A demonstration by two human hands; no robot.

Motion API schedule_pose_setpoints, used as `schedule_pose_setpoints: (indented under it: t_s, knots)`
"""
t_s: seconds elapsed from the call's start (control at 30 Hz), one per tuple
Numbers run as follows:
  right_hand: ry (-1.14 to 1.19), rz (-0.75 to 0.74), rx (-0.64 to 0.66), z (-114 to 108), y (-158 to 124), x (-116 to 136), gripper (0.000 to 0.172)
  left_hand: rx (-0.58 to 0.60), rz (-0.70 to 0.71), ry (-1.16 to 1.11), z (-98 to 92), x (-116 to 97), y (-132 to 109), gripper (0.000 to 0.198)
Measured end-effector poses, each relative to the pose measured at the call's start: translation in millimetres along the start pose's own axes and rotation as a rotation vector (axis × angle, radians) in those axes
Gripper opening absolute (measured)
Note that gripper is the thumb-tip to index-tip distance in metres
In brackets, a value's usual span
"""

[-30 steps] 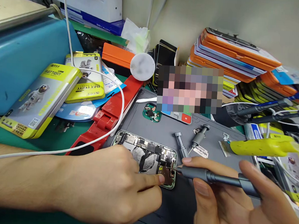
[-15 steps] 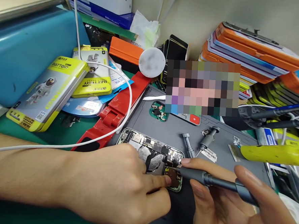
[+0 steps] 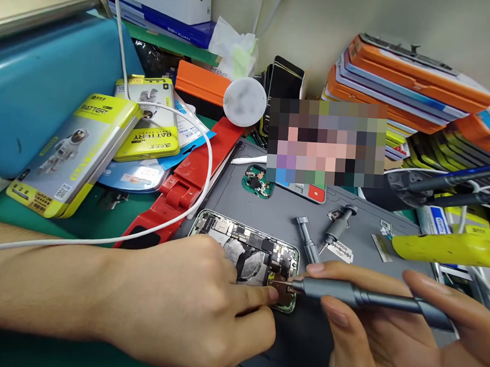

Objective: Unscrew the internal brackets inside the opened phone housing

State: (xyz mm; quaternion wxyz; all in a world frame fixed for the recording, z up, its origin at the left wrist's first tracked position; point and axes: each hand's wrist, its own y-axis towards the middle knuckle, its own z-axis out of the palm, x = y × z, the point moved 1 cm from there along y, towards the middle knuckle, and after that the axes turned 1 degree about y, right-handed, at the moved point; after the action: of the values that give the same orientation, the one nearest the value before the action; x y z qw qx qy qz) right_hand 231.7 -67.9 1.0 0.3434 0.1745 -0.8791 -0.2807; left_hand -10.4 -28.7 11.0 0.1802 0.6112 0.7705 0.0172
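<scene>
An opened phone (image 3: 252, 236) lies on a grey work mat (image 3: 263, 212), its circuit board and a round, coil-like part bare. My left hand (image 3: 204, 308) is closed over the phone's near side, with one fingertip pressed on the brown part (image 3: 283, 296) at its right end. In my right hand (image 3: 386, 319) a grey precision screwdriver (image 3: 333, 291) is gripped between thumb and fingers, held nearly level. Its thin tip points left and reaches the phone's right end beside my left fingertip. Whether the tip sits in a screw is too small to tell.
Two more screwdrivers (image 3: 307, 237) (image 3: 340, 227) and a razor blade (image 3: 340, 251) lie beyond the phone. A white cable (image 3: 207, 164) crosses over my left forearm. Battery boxes (image 3: 74, 153) and a red holder (image 3: 187, 180) stand left; a yellow-handled tool (image 3: 440, 248) lies right.
The screwdriver has shifted right and slightly down, and its thin tip now shows at the phone's right end. My right hand moved with it; my left hand stays pressed on the phone.
</scene>
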Motion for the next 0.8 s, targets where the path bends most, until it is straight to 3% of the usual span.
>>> schedule_pose_setpoints:
  t_s: [0.1, 0.33, 0.53, 0.7, 0.8]
  knots:
    - [0.094, 0.085, 0.002, 10.3, -5.4, 4.6, 0.008, 0.013, 0.005, 0.003, -1.7, -0.2, 0.9, 0.019]
    - [0.076, 0.055, 0.032, 8.4, -11.3, 0.6, 0.014, 0.050, 0.008, -0.015, -4.2, 0.2, 0.7, 0.029]
    - [0.076, 0.030, 0.038, 10.8, -7.7, 0.0, 0.018, 0.082, 0.016, -0.015, -5.7, 0.3, 3.9, 0.024]
    - [-0.094, -0.175, 0.230, -0.3, 6.2, -0.2, 0.012, 0.072, 0.021, -0.007, -7.5, 1.0, 5.3, 0.023]
    - [-0.055, -0.156, 0.251, 1.2, 5.0, 0.4, 0.015, 0.070, 0.027, -0.011, -7.9, 1.1, 4.3, 0.020]
